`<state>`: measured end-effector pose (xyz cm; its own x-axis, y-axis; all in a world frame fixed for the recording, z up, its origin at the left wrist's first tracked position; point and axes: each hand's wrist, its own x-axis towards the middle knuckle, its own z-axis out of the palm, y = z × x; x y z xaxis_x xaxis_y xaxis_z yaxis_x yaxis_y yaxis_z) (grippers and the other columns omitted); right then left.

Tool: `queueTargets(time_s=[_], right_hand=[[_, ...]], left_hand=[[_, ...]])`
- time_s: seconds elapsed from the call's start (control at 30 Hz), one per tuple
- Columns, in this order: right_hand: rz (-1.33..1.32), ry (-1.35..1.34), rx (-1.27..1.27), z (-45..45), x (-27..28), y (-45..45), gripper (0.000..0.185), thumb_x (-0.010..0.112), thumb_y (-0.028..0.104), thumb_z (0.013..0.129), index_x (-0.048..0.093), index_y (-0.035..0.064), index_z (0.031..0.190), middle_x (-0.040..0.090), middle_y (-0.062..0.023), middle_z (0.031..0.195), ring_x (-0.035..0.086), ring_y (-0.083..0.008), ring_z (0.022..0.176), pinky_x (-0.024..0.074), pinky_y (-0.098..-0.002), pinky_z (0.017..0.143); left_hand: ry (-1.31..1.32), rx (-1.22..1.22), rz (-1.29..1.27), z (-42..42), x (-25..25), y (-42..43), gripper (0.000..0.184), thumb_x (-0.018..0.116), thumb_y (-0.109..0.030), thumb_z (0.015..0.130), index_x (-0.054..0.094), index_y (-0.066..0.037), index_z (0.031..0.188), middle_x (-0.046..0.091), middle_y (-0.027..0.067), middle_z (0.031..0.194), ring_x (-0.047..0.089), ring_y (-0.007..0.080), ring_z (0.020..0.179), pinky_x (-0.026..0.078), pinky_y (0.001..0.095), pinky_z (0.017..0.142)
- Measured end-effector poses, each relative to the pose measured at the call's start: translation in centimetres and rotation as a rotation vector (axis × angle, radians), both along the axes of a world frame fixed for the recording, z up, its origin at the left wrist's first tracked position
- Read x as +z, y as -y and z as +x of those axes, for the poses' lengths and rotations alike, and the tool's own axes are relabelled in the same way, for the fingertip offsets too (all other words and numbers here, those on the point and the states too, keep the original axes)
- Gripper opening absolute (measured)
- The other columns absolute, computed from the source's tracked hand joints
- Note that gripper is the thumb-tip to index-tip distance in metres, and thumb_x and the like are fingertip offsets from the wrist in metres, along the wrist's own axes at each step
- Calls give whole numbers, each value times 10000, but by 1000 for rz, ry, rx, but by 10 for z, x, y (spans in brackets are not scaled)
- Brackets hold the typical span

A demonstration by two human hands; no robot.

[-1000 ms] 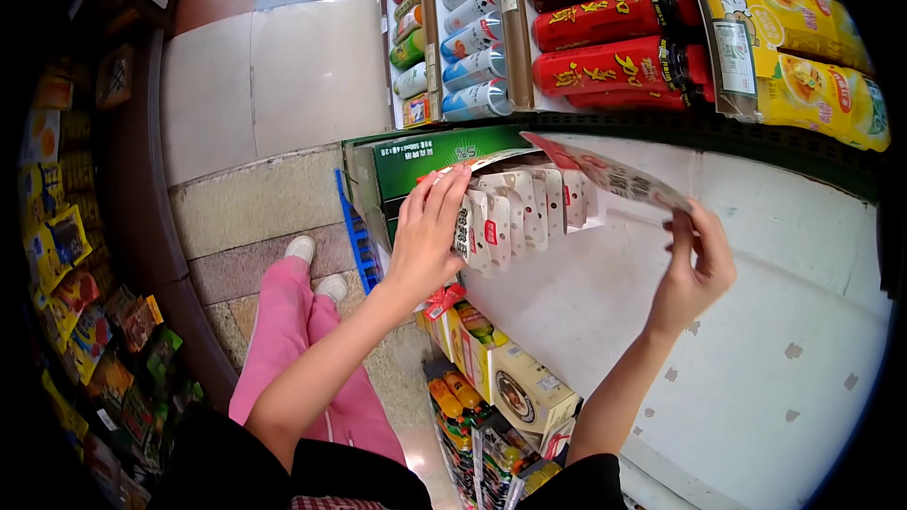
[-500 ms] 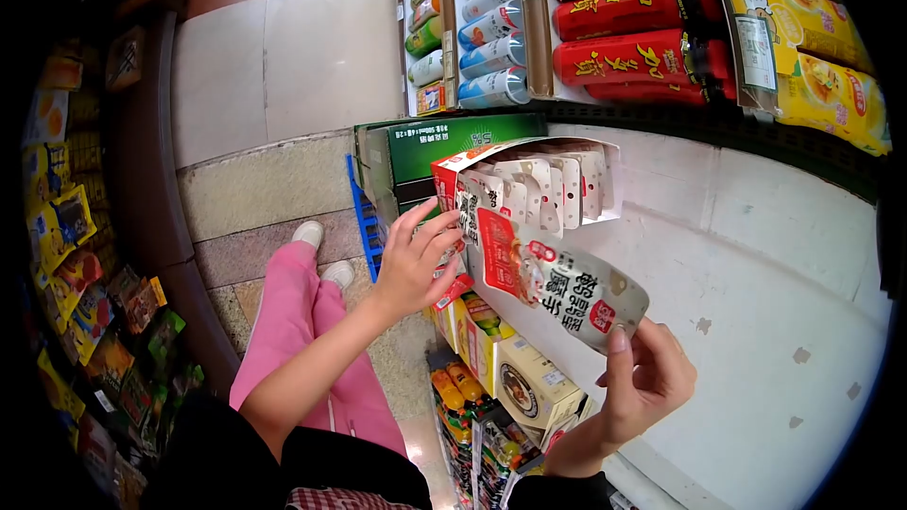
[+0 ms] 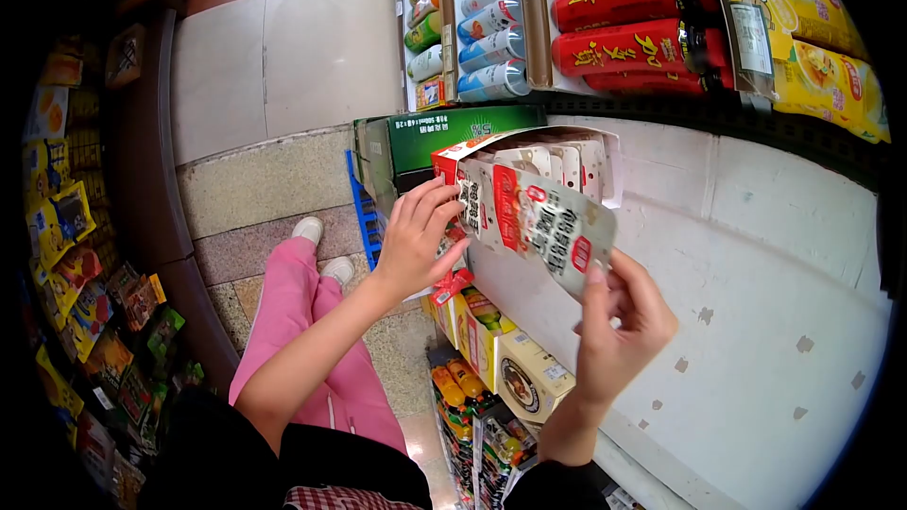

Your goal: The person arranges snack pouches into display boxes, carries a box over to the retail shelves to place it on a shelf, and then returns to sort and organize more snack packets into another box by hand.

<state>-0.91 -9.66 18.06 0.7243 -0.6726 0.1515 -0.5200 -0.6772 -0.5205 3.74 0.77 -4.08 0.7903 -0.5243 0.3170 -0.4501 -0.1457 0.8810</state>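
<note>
My right hand [image 3: 619,326] pinches the lower right end of a grey and red food packet [image 3: 548,222] between thumb and fingers. The packet slants across the front of an open red and white box [image 3: 609,170], in which several similar light packets [image 3: 564,162] stand in a row. At the box's left end is my left hand [image 3: 418,238], its fingers bent over the edge beside the packet's upper left end and its thumb apart. Whether its fingertips grip the box or the packet is hidden.
A green carton [image 3: 453,137] stands behind and left of the box. The white surface [image 3: 746,255] extends right. Shelves with cans [image 3: 491,47] and red bottles [image 3: 624,47] are beyond. Yellow boxes [image 3: 524,373] sit below. Snack bags [image 3: 71,236] hang at far left.
The packet came out in front of the box, turning its printed face toward me, then moved slightly up and left with my right hand. My left hand shifted slightly left and down from the box top.
</note>
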Motion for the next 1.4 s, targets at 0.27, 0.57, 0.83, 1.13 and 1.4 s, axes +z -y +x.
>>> queueTargets(time_s=[0.27,0.57,0.83,1.13,1.4], right_hand=[[18,-70,105,13,-36,-2,170,646,-65,809,684,-65,974,653,-93,733,524,-65,498,410,-222,450],[102,-71,58,9,-73,7,182,620,-48,824,670,-65,999,668,-135,774,576,-125,521,460,-275,485],[-2,-106,132,18,-80,10,168,617,-39,820,679,-53,975,662,-146,754,599,-157,532,469,-286,512],[191,-52,-11,9,-81,10,158,654,0,856,693,-45,1003,693,-131,788,582,-113,530,467,-267,505],[165,-32,12,4,-74,8,146,647,1,868,703,-45,994,697,-133,799,580,-112,540,464,-260,498]], left_hand=[[-32,9,-37,0,1,3,541,770,-158,730,523,-35,1196,519,139,1270,480,364,1215,415,473,995],[-70,19,-62,0,2,5,643,769,-97,700,475,-40,1268,503,159,1273,492,383,1192,423,480,999],[-57,47,-105,-7,-2,10,770,770,-54,685,442,-70,1381,494,161,1282,500,382,1170,446,461,975],[-48,70,118,-17,12,12,824,735,-91,736,386,-121,1482,447,136,1343,444,340,1203,409,454,998],[-54,87,168,-22,14,18,846,710,-11,707,376,-73,1482,436,145,1356,444,364,1171,394,463,998]])
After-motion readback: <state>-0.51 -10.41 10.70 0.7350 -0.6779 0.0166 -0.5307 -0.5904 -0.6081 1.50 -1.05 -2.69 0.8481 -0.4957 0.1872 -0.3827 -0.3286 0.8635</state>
